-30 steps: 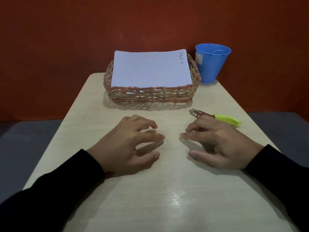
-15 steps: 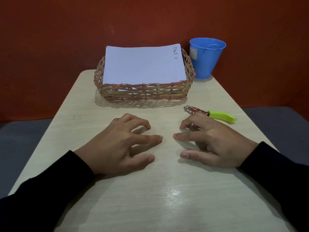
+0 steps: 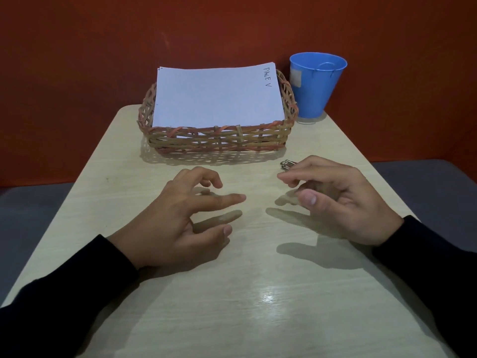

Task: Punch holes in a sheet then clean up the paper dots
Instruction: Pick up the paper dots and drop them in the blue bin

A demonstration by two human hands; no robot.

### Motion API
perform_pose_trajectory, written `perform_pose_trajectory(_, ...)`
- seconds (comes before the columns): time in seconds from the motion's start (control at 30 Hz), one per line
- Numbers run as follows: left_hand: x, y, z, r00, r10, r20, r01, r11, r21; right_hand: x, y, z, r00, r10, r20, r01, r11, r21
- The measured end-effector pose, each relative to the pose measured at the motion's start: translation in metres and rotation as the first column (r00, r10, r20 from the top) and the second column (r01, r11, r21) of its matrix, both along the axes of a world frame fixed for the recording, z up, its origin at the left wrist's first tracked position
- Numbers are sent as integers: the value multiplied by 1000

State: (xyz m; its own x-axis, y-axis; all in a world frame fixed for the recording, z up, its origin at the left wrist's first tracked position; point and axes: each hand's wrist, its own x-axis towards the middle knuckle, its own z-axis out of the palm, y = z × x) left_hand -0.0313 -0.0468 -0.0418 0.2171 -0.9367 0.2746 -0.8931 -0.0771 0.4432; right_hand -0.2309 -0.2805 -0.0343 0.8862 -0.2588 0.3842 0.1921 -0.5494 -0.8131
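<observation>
Right now I'm hovering both hands low over the table (image 3: 258, 306), holding nothing. My left hand (image 3: 180, 218) is sitting at about 9 o'clock of table centre, fingers spread and loosely bent, index stretching toward 3 o'clock, wrist resting near the tabletop. My right hand (image 3: 340, 200) is sitting at about 3 o'clock, raised a little, fingers loosely curled, thumb and index tips apart, nothing between them. Just past my right fingertips, at 12 o'clock of that hand, the metal jaws of the hole punch (image 3: 287, 164) are poking out; my hand is covering the rest of it, so I cannot tell whether I'm touching it. At 12 o'clock of the table the wicker basket (image 3: 219, 139) is holding the sheet stack (image 3: 216, 96), top sheet flat, handwriting along its right edge. At 1 o'clock, just beside the basket's right end, the blue cup (image 3: 316, 83) is standing upright with a pale label on its side. Black sleeves are covering both forearms.
</observation>
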Motion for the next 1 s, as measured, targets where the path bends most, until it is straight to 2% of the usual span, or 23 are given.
perform_pose_trajectory(0.13,-6,-2,5,992,63,-113,-69,996,-51,1,2,-4,1000,18,-15,-17,998,68)
perform_pose_trajectory(0.23,-14,-4,13,946,91,-311,-125,988,-93,3,4,-3,998,59,-3,-56,964,258)
perform_pose_trajectory(0.27,-18,-5,19,904,87,-418,-149,982,-117,4,5,-3,998,69,5,-66,937,342)
perform_pose_trajectory(0.33,-32,-10,30,752,78,-655,-218,966,-136,6,6,-1,995,95,33,-98,850,517)
perform_pose_trajectory(0.4,-45,-17,38,523,106,-846,-305,950,-70,10,7,1,989,127,75,-146,765,628)
perform_pose_trajectory(0.47,-53,-25,44,334,141,-932,-354,935,15,14,7,2,986,134,101,-167,720,674)
perform_pose_trajectory(0.5,-53,-29,44,300,146,-943,-360,932,30,16,7,2,985,130,110,-170,710,683)
perform_pose_trajectory(0.6,-49,-46,47,285,91,-954,-393,919,-30,22,1,8,983,112,148,-184,699,691)
perform_pose_trajectory(0.7,-43,-66,52,200,-2,-980,-411,907,-86,28,-9,22,990,28,137,-115,719,686)
perform_pose_trajectory(0.77,-40,-86,62,226,-27,-974,-402,908,-119,35,-25,35,993,-73,96,-7,759,652)
perform_pose_trajectory(0.83,-36,-108,78,297,-21,-955,-401,905,-145,44,-44,50,979,-189,74,115,817,565)
perform_pose_trajectory(0.9,-31,-135,96,418,21,-908,-421,891,-173,56,-66,66,945,-322,61,264,857,443)
perform_pose_trajectory(1.0,-15,-188,120,636,81,-767,-428,865,-263,79,-106,92,848,-526,73,499,837,224)
